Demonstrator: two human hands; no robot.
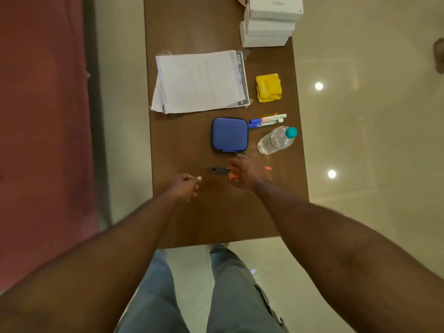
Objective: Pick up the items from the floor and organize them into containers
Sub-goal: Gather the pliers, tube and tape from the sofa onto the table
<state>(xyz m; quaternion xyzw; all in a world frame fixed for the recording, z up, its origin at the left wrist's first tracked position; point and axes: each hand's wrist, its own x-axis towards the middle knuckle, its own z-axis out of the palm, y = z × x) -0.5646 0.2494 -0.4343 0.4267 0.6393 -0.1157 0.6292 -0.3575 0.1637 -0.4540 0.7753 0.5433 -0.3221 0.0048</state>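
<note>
Bare table (182, 145) left of blue case (229, 134); bottle (276, 140) probably crowds right.

Markers (268, 120) between pouch (229, 134) and bottle (276, 140)

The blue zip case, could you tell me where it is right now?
The blue zip case lies mid-table, just left of the markers and water bottle, below the papers.

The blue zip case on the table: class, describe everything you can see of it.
The blue zip case is a rounded square with a fabric-like top and a darker edge band. It looks shut and lies flat on the brown table. A small tab sticks out of its near edge. The markers lie at its far right corner, seemingly touching. The right hand is just short of it.
</note>
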